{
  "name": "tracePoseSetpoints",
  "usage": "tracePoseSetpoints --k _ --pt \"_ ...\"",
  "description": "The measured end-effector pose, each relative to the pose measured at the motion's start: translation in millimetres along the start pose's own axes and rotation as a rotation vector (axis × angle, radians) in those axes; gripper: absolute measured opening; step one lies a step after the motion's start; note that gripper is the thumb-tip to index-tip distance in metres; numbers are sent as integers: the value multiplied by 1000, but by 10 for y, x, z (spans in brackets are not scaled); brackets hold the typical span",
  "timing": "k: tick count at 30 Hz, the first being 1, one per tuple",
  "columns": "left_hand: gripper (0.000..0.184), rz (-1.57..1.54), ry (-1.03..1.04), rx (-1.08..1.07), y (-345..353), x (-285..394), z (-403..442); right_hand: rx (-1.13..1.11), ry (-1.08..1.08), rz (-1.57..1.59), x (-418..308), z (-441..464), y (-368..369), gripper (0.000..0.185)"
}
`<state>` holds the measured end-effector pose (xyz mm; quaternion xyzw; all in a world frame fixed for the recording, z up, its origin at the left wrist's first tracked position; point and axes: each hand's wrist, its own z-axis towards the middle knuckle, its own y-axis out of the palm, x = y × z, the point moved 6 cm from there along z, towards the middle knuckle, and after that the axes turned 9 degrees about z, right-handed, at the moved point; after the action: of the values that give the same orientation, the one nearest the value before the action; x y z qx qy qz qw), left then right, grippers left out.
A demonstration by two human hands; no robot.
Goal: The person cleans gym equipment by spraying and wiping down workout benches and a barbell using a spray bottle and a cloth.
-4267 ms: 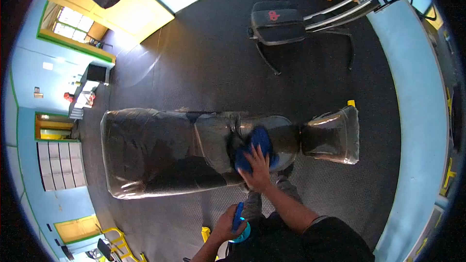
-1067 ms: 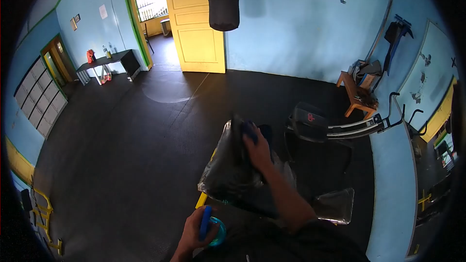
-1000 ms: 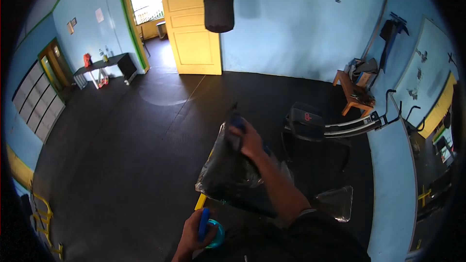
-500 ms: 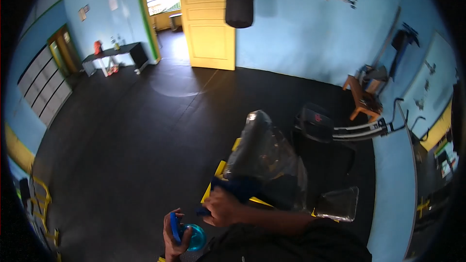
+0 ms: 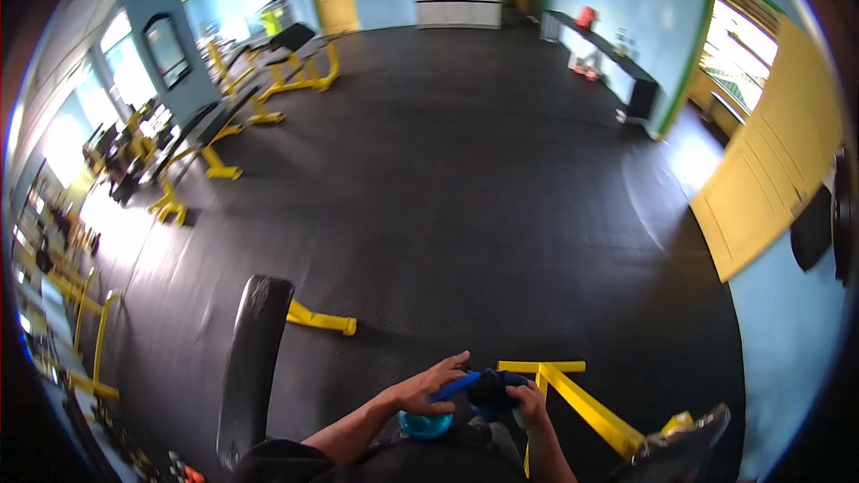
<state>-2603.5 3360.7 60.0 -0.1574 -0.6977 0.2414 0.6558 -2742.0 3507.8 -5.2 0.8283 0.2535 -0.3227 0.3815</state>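
Note:
My left hand (image 5: 429, 386) is closed round the blue head of a spray bottle (image 5: 425, 425) with turquoise liquid, low in the head view. Its forefinger stretches out over the blue top. Just to the right, my right hand (image 5: 531, 404) grips a dark blue cloth (image 5: 490, 392), bunched up close to the bottle's head. Cloth and bottle top are near each other; whether they touch I cannot tell. A yellow metal frame (image 5: 591, 411) with a plastic-wrapped dark pad (image 5: 689, 438) stands beside my right hand.
A black padded backrest (image 5: 255, 367) rises at my left, with a yellow foot (image 5: 322, 317) by it. Yellow-framed benches (image 5: 210, 130) line the left side. Black rubber floor (image 5: 447, 179) stretches ahead to a low black shelf (image 5: 617, 63) and an open yellow door (image 5: 761, 152).
My view has swung left, away from the wrapped bench pad and treadmill-like machine. My right hand has lifted the cloth off the pad area and brought it near the bottle.

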Motion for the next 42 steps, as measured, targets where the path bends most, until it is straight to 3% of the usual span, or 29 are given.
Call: tracePoseSetpoints --k 2,5,7,10,12,13,15,17,19,23,25,29,32,33,35,36,38,42 --pt "69 -56 -16 -30 20 -113 56 -223 -30 452 -93 144 285 52" --pt "70 -117 -1 -146 22 -94 127 -188 -32 598 -268 283 587 58" --pt "67 -67 -232 -200 -89 -158 186 -211 8 562 -277 509 561 57" --pt "64 12 -241 -92 -363 -220 305 -328 94 469 -326 970 428 62" --pt "64 15 -231 -31 -439 -395 414 -329 -178 220 -661 1273 361 56" --pt "63 5 -223 6 -542 -423 492 -339 -190 222 -823 1372 427 56" --pt "63 4 -193 28 -709 -498 715 101 -155 -293 -1074 1572 269 46" --pt "57 15 -156 103 -878 -570 942 58 -118 -327 -1165 1880 163 45" --pt "57 32 -188 175 -1016 -708 1152 -57 -261 -613 -1266 2115 175 54" --pt "60 31 -293 290 -1357 -813 1394 -334 -197 -669 -1390 2499 534 61" --pt "60 -39 -265 347 -1504 -907 1453 -370 -234 -468 -1259 2837 635 59" --pt "57 -131 -322 309 -1747 -1170 1578 -312 -29 -639 -1339 3420 892 49" --pt "61 -38 -267 449 -2072 -1554 1651 -416 -160 -847 -1441 4048 947 39" --pt "61 -32 -241 448 -2241 -1682 1713 -381 -222 -894 -1592 4221 992 37" --pt "62 -39 -425 421 -2660 -1892 1799 -335 -295 -952 -1987 4449 1227 36" --pt "62 7 -431 387 -2911 -1902 1880 -245 -454 -1023 -2273 4510 1399 36" --pt "62 35 -414 376 -3281 -2084 2050 -132 -713 -1031 -2729 4679 1713 36" --pt "59 43 -310 319 -3983 -2215 2419 -44 -896 -1132 -3266 5152 2224 34"
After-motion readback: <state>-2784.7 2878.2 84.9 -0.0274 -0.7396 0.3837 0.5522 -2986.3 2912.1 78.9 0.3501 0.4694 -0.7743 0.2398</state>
